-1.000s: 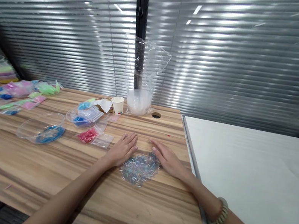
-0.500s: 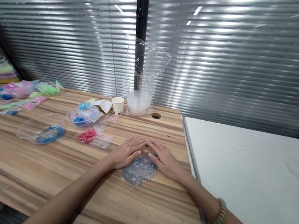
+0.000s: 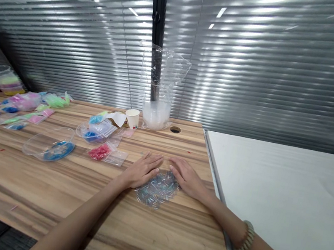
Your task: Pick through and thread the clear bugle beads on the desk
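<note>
Translucent beads (image 3: 157, 189) between both hands (image 3: 142, 171)

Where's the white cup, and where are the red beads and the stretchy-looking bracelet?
White cup (image 3: 132, 119): head view, on its side wall.
Red beads (image 3: 99, 151): head view, middle of the pile.
Bracelet (image 3: 247, 239): head view, on its band around the right wrist.

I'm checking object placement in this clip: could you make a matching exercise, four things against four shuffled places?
1. Clear tube-shaped beads
2. Paper cup
3. Bracelet
4. Red beads

A. On the right forearm
B. Left of the left hand, nearer than the cup
C. Between left hand and right hand
D. Upright beside the tall clear bag

Pairs: 1-C, 2-D, 3-A, 4-B
</note>
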### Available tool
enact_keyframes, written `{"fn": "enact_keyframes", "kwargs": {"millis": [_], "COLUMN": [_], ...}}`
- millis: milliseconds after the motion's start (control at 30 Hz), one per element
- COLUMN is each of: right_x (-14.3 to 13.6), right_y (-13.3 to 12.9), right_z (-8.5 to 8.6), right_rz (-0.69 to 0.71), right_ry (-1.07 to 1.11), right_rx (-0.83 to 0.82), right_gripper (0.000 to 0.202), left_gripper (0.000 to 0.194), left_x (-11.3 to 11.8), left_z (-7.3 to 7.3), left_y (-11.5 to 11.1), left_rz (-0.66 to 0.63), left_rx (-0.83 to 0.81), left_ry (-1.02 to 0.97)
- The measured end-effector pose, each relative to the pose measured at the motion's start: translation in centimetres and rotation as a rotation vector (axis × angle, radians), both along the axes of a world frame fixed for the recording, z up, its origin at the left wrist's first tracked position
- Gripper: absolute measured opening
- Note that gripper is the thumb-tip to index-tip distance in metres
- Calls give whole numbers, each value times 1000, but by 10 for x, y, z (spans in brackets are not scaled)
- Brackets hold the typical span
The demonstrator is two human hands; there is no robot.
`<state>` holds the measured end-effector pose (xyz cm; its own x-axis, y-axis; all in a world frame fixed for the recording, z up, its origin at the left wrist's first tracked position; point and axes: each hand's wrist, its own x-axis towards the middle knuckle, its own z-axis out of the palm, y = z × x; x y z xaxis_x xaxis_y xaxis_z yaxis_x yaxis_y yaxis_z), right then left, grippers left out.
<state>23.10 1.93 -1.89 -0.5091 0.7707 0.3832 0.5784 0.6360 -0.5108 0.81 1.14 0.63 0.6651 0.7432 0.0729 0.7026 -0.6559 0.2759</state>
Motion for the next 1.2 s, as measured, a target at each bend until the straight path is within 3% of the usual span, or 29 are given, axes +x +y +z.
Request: {"fn": "enact_keyframes", "kwargs": {"millis": [400, 700, 800, 933, 1067, 1200], "right_x": [4, 7, 7, 7, 7, 7], "right_y": [-2, -3, -3, -3, -4, -4], "right_z": [4, 3, 3, 4, 5, 5], "right_rz": [-9, -14, -7, -10, -22, -16], "right_ry": [38, 102, 119, 119, 123, 135], "right_rx": [-63, -109, -115, -141, -174, -181], "right_gripper": [41, 42, 42, 44, 44, 44], "left_gripper": [53, 54, 46, 39, 39, 40], "left_x": [-24, -36, -40, -43, -36, -34], "left_z": [-3, 7, 8, 3, -4, 0], "left_y": [5, 6, 11, 15, 15, 12], "left_rz": [142, 379, 445, 348, 194, 125], "left_rx": [108, 52, 75, 113, 7, -29], "left_ry": [-43, -446, -529, -460, -338, -266]}}
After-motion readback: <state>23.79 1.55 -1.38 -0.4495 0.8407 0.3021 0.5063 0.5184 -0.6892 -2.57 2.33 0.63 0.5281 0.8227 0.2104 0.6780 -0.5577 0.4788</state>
